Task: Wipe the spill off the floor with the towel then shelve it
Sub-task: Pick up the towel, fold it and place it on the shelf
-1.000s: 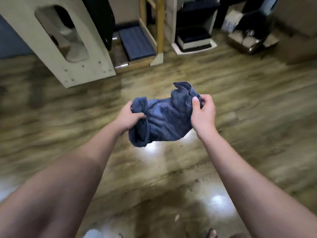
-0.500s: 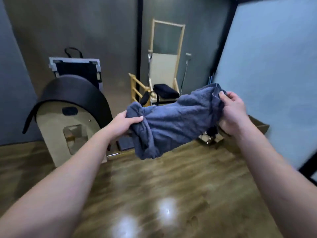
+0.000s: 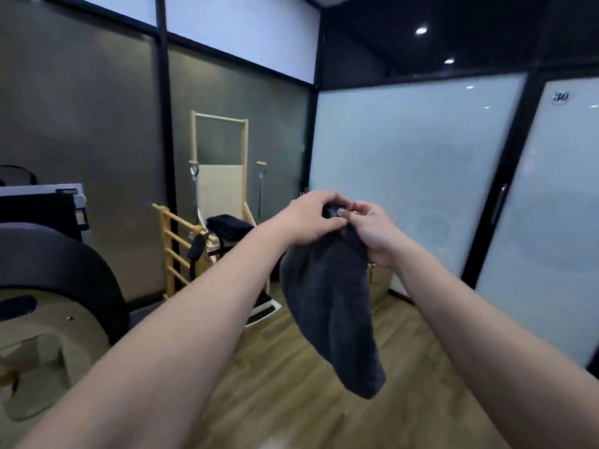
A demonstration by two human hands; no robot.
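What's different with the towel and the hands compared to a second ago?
The left hand and right hand have come together, so the blue towel, earlier stretched between them, now hangs folded below. The view has lifted from the floor. Both hands still grip it.

We have a single head-worn view, looking forward across the room from standing height rather than down. It faces the corner where the wooden frame chair (image 3: 220, 202) stands, with the frosted glass door (image 3: 557, 222) to the right of that chair. Both forearms reach in from the bottom edge, close to the lens.
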